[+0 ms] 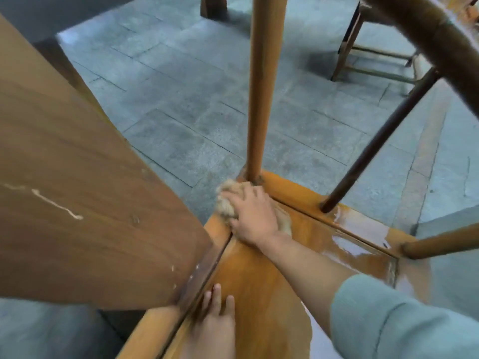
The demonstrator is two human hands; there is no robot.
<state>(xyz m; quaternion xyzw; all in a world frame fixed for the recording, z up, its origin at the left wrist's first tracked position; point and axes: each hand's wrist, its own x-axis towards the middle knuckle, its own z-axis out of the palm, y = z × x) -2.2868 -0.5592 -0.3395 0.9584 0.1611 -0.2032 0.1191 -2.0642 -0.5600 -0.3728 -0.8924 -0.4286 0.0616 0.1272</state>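
Note:
An orange-brown wooden chair seat (259, 268) lies below me, glossy and wet near its far right edge. My right hand (252, 213) presses a beige wad of cloth (226, 200) onto the seat's far corner, at the foot of an upright round post (261, 99). The fingers curl over the wad. My left hand (216, 314) rests flat on the near part of the seat, fingers straight, beside a seam in the wood.
A broad brown wooden panel (77, 203) leans in from the left. Dark spindles (375, 146) and a thick rail (427, 29) cross the upper right. Another wooden chair (363, 55) stands on the grey stone floor (181, 112) beyond.

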